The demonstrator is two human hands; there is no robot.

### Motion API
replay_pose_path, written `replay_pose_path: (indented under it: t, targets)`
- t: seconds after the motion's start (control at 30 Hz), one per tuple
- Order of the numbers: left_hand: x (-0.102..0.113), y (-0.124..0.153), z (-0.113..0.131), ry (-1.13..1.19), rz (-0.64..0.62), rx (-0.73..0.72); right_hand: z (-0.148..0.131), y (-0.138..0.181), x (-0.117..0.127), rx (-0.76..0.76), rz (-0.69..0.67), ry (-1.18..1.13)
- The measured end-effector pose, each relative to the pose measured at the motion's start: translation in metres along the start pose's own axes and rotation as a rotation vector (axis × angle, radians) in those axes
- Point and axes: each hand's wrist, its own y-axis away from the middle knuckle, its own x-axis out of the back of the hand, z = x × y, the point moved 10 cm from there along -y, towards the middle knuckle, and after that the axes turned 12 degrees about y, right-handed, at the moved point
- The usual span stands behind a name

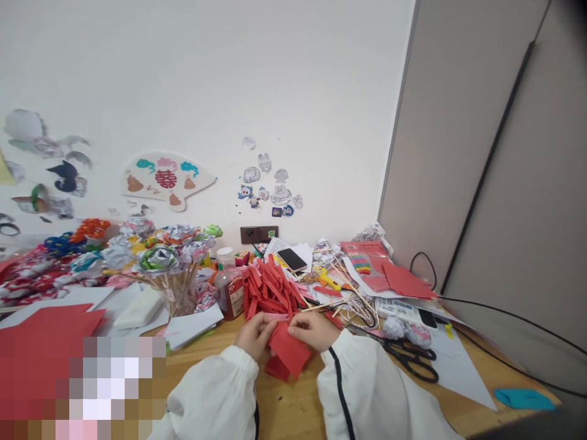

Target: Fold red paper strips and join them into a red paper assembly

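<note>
Between my two hands is a sheet of red paper (293, 351), held over the wooden table with its lower corner pointing down toward me. My left hand (254, 335) pinches its upper left edge. With thumb and fingers together, my right hand (314, 330) grips the upper right edge. Another red piece (277, 368) shows beneath the sheet; whether it is joined to it I cannot tell. Just beyond my hands lies a heap of red paper strips (270, 287).
Black-handled scissors (415, 360) lie to the right, near a blue paper piece (525, 399). A bottle (229, 284) and a cup of paper flowers on sticks (177, 296) stand at left. Behind are a phone (292, 260) and a yellow glue gun (329, 280). Cables run along the right edge.
</note>
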Motion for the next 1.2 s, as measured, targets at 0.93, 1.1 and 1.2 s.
replay_pose_path:
  t: [0.93, 1.1, 1.2]
  targets:
    - [-0.032, 0.005, -0.012, -0.04, -0.262, 0.035, -0.008, -0.002, 0.009, -0.001, 0.104, -0.416]
    - [-0.029, 0.003, -0.007, -0.114, -0.251, -0.018, -0.001, -0.003, -0.017, -0.101, -0.046, -0.866]
    - [-0.025, 0.003, -0.005, -0.183, -0.238, -0.075, 0.005, -0.003, -0.027, -0.139, -0.082, -0.946]
